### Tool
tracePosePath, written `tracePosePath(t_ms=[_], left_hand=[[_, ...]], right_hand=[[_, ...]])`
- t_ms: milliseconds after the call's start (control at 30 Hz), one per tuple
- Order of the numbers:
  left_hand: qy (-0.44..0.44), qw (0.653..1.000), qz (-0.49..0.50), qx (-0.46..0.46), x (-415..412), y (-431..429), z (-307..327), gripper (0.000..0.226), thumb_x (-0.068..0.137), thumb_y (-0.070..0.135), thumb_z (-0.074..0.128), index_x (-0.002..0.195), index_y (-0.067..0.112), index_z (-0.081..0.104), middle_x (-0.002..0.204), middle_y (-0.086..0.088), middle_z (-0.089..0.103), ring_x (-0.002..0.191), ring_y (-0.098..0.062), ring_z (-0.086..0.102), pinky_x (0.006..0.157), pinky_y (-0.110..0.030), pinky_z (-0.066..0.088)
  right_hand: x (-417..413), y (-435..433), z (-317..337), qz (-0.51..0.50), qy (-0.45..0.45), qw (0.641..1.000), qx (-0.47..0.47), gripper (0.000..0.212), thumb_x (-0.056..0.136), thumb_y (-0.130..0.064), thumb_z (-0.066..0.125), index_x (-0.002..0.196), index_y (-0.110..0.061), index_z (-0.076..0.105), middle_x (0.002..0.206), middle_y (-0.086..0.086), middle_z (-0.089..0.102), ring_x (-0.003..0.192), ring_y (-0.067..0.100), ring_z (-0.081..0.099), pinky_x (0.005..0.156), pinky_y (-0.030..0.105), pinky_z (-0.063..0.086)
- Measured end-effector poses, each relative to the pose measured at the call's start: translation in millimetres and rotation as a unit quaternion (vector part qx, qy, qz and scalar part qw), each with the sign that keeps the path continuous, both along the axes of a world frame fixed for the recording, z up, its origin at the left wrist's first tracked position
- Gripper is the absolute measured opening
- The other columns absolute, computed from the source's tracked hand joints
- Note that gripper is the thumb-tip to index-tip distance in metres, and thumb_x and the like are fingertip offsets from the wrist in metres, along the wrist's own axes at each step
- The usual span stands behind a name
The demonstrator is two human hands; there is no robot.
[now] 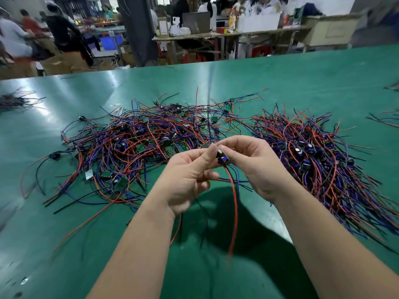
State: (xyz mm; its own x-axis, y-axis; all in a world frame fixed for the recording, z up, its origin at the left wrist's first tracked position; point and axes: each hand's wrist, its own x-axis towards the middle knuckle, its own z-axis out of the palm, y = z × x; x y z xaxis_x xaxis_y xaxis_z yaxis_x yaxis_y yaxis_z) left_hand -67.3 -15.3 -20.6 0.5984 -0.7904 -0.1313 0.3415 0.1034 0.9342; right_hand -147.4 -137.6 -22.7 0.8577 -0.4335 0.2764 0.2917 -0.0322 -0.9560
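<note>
Fingers (206,155) of the left hand (185,178) and right hand (259,167) pinched a small wired module (222,159); its red wire (235,203) hung below them, a wire pile (133,143) beyond on the counter (302,83).

Wire heap (138,134) L, 2nd heap (319,147) R, both on table (280,83)

Both bare forearms reach up from the lower edge and converge toward the middle. The left forearm (138,244) angles up to the right, and the right forearm (328,236) angles up to the left. The left hand (185,178) shows its back, fingers curled inward and thumb and forefinger pinching a small wired part (222,158). The right hand (259,169) meets it from the other side, its bent fingertips (228,144) gripping the same part. The two hands nearly touch.
</note>
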Motion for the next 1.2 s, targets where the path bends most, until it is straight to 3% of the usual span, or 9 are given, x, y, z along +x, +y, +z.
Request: tracePosePath(t_ms=[167,267,433,567,667,867,967,1100,1200], left_hand=[[-0.014,0.999,-0.022,0.019,0,-2,-5,0.048,0.063,0.042,0.069,0.087,0.000,0.066,0.065,-0.008,0.052,0.042,-0.004,0.038,0.038,-0.010,0.031],[-0.071,0.996,-0.010,0.051,-3,-4,-8,0.049,0.067,0.044,0.065,0.084,-0.002,0.068,0.070,-0.014,0.044,0.044,-0.006,0.035,0.039,-0.011,0.029],[-0.073,0.995,-0.048,0.057,-6,-4,-11,0.029,0.069,0.033,0.065,0.084,0.009,0.068,0.074,-0.002,0.071,0.061,-0.009,0.066,0.055,-0.017,0.051],[-0.077,0.994,-0.050,0.060,-7,-4,-12,0.010,0.074,0.019,0.070,0.074,0.009,0.071,0.071,-0.005,0.071,0.057,-0.010,0.065,0.053,-0.018,0.052],[-0.092,0.988,-0.094,0.078,-7,-3,-10,0.014,0.068,0.024,0.073,0.069,0.011,0.075,0.072,-0.005,0.071,0.059,-0.011,0.066,0.057,-0.020,0.054],[-0.160,0.958,-0.172,0.164,-13,-3,-15,0.011,0.082,0.015,0.072,0.073,0.010,0.074,0.070,-0.006,0.071,0.060,-0.013,0.064,0.058,-0.020,0.052],[-0.177,0.946,-0.185,0.198,-14,-2,-14,0.009,0.083,0.015,0.072,0.075,0.010,0.073,0.065,-0.003,0.070,0.053,-0.008,0.061,0.051,-0.014,0.046],[-0.233,0.923,-0.209,0.226,-13,2,-12,0.005,0.082,0.018,0.073,0.077,0.017,0.072,0.069,0.000,0.071,0.057,-0.006,0.061,0.054,-0.014,0.045],[-0.203,0.924,-0.258,0.195,-14,5,-11,0.007,0.085,0.015,0.070,0.087,0.021,0.073,0.073,0.004,0.071,0.065,-0.007,0.067,0.056,-0.013,0.046]], right_hand=[[-1,-2,2,0.017,0.057,0.998,0.005,0.028,0.074,-0.039,0.061,0.073,-0.015,0.076,0.073,0.001,0.071,0.073,0.015,0.055,0.072,0.026,0.041],[-4,-6,3,0.040,0.075,0.996,0.005,0.022,0.071,-0.030,0.065,0.075,-0.009,0.072,0.074,0.012,0.064,0.064,0.012,0.051,0.064,0.023,0.038],[-5,-16,2,-0.002,0.116,0.992,0.052,0.017,0.066,-0.018,0.070,0.076,-0.006,0.067,0.060,0.001,0.061,0.052,0.007,0.049,0.051,0.016,0.037],[-7,-18,1,-0.013,0.122,0.992,0.039,0.014,0.066,-0.016,0.071,0.073,-0.005,0.068,0.061,0.005,0.063,0.048,0.006,0.048,0.045,0.014,0.036],[-7,-24,2,-0.050,0.117,0.991,0.045,0.010,0.080,-0.008,0.068,0.072,-0.002,0.067,0.063,0.006,0.064,0.048,0.007,0.049,0.044,0.014,0.036],[-13,-43,9,-0.187,0.081,0.975,0.084,0.015,0.086,-0.004,0.063,0.073,-0.010,0.067,0.055,-0.004,0.066,0.052,0.005,0.059,0.047,0.013,0.043],[-18,-47,13,-0.218,0.054,0.969,0.101,0.017,0.087,-0.004,0.062,0.072,-0.009,0.067,0.054,-0.002,0.065,0.054,0.009,0.061,0.047,0.015,0.045],[-21,-47,17,-0.245,0.038,0.958,0.144,0.018,0.083,-0.009,0.069,0.068,-0.008,0.059,0.048,0.000,0.062,0.044,0.013,0.063,0.035,0.014,0.038],[-22,-49,17,-0.265,0.056,0.951,0.150,0.024,0.084,-0.010,0.069,0.063,-0.009,0.056,0.044,0.000,0.058,0.038,0.012,0.058,0.032,0.012,0.031]])
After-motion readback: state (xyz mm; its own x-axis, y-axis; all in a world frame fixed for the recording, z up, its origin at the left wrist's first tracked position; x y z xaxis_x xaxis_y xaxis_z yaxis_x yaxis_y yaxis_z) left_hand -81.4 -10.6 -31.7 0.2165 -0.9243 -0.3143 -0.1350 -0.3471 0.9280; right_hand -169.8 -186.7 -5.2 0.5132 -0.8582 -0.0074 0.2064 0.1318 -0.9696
